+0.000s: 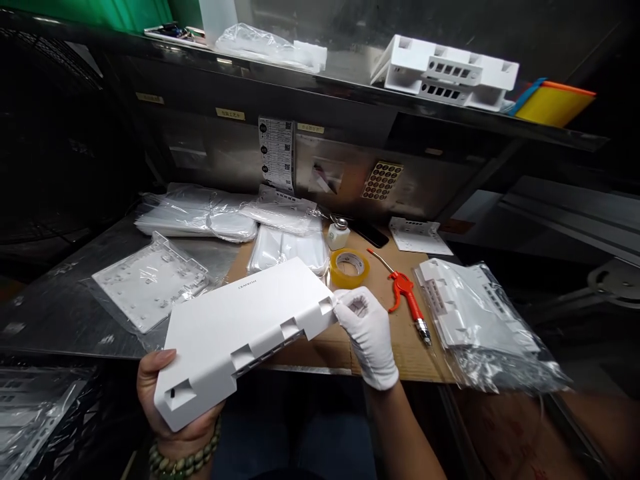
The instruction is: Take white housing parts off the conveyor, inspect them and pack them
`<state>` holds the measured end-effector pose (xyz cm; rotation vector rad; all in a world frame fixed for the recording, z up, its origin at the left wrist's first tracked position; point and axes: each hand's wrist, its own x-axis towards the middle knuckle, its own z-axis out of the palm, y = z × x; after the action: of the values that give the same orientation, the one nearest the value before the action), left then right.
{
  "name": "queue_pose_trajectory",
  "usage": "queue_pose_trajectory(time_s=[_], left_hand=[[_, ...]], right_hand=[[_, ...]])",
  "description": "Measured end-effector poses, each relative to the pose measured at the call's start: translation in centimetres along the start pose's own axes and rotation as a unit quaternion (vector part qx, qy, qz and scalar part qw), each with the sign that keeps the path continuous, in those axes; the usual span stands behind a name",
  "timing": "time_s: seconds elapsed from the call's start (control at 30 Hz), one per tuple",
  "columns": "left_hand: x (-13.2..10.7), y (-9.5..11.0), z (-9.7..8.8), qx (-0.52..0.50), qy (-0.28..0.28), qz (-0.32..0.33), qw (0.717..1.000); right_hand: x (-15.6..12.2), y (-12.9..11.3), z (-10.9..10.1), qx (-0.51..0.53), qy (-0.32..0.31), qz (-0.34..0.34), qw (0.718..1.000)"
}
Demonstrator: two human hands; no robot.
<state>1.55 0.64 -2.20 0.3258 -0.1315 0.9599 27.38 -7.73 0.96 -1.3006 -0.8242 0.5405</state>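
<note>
A white plastic housing point(240, 327) with a row of port openings along its near edge is held tilted above the front of the bench. My bare left hand point(173, 407), with a bead bracelet at the wrist, grips its lower left corner from underneath. My right hand point(369, 333), in a white glove, pinches the housing's right corner by the openings; whether something small sits between its fingertips I cannot tell.
A roll of yellow tape point(349, 267), a small white bottle point(339, 235) and a red air blow gun point(407, 297) lie on the cardboard sheet point(415, 357). Bagged white parts lie at right point(475, 320), left point(150, 280) and back point(200, 213). More white housings point(445, 72) rest on the shelf above.
</note>
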Motion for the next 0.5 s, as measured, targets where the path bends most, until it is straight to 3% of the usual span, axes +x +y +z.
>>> queue_pose_trajectory(time_s=[0.17,0.3,0.5], left_hand=[[0.22,-0.54,0.65,0.011,-0.037,0.008,0.999],[-0.08,-0.33,0.29,-0.025,-0.096,-0.067,0.993],[-0.3,0.0,-0.12,-0.009,-0.047,-0.045,0.998]], right_hand=[[-0.33,-0.77,-0.42,0.017,0.019,0.023,0.999],[-0.47,-0.92,-0.61,0.046,0.017,0.029,0.998],[-0.58,-0.99,-0.56,0.042,0.031,0.025,0.998]])
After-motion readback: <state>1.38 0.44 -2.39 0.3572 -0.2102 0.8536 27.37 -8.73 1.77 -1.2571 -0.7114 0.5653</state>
